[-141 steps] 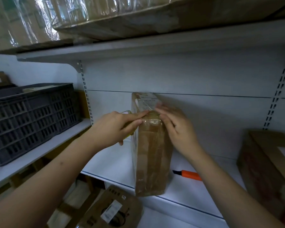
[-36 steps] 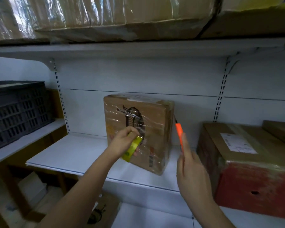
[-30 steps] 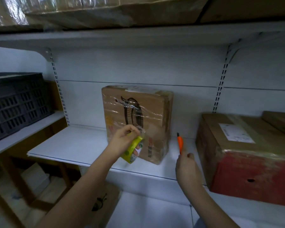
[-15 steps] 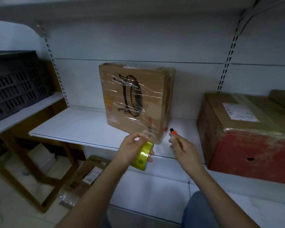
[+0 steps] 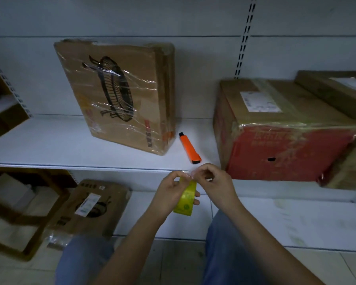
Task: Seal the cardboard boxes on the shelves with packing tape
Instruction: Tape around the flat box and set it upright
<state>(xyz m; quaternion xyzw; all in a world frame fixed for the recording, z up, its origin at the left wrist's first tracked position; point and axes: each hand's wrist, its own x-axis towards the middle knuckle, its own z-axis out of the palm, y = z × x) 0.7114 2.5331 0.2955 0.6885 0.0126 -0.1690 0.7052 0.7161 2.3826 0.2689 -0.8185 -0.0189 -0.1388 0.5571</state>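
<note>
tape end being picked free below the shelf edge.
left hand (image 5: 170, 195) grips the yellow tape roll (image 5: 185, 199); right hand (image 5: 213, 182) pinches its loose end. the thin film may tear or restick, delaying the red-fronted box (image 5: 284, 130); the orange box cutter (image 5: 190, 148) lies on the shelf (image 5: 49, 145).

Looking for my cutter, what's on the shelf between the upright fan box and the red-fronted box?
The head view shows an orange utility knife flat on the white shelf between the fan box and the red-fronted box, touching neither.

Dim, bluish light around me; glare streaks the wrapped box (image 5: 119, 95), corners darken, and wide-angle edges bend and blur.
</note>
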